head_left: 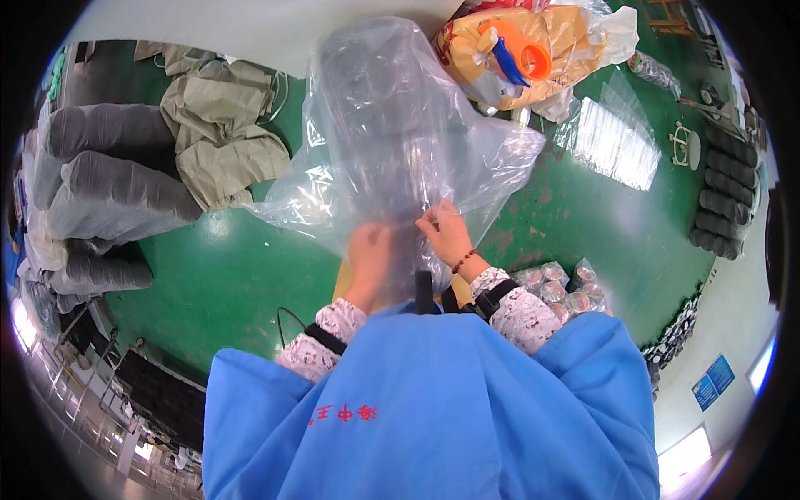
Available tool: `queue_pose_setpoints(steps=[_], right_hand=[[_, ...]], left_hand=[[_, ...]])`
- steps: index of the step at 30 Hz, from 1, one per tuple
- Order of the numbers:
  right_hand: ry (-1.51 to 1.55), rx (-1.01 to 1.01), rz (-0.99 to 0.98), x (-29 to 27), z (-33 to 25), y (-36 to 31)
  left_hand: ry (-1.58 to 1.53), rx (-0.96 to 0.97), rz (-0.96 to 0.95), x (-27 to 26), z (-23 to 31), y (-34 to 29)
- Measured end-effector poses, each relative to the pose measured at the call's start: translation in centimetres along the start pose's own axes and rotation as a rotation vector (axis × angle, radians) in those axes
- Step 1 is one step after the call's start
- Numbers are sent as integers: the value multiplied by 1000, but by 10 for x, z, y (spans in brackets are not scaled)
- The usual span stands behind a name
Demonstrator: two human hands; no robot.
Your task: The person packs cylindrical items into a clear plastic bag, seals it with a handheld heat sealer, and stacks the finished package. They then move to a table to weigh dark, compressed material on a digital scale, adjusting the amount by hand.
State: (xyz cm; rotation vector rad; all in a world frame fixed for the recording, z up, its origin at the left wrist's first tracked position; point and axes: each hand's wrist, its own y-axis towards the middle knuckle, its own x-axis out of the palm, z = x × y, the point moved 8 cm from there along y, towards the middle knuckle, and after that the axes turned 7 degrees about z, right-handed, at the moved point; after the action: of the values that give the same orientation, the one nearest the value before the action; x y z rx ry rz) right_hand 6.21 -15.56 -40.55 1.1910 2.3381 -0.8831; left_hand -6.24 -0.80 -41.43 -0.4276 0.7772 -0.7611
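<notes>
A large clear plastic bag [492, 154] lies in front of me, spread wide on both sides. Inside it is a long dark grey bundle [375, 92] that stretches away from me. My right hand [450, 237], with a beaded bracelet on the wrist, pinches the near part of the bag, thumb and fingertips together. My left hand [368, 258] is at the left side of the bag's near end, blurred. Its fingers are partly lost in the haze of plastic, so their grip cannot be made out.
Several wrapped dark rolls [125, 192] lie at the left, next to crumpled tan sacks [212, 125]. An orange-and-blue tape dispenser [517, 58] rests on a yellow bag [575, 42] at the far right. Flat plastic sheets [612, 142] and small wrapped packs [554, 287] are on the green floor.
</notes>
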Motion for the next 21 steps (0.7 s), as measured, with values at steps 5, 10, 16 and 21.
queue_pose_setpoints(steps=[5,10,16,21], right_hand=[[85,180,-95,3,14,6],[115,153,-93,3,17,8],[304,267,-53,-2,17,9],[261,324,392,-99,88,5]], left_hand=[[259,504,-15,-22,68,-39],[708,1013,-334,38,111,-19],[749,946,-70,60,150,30],[573,1138,-387,9,103,-26]])
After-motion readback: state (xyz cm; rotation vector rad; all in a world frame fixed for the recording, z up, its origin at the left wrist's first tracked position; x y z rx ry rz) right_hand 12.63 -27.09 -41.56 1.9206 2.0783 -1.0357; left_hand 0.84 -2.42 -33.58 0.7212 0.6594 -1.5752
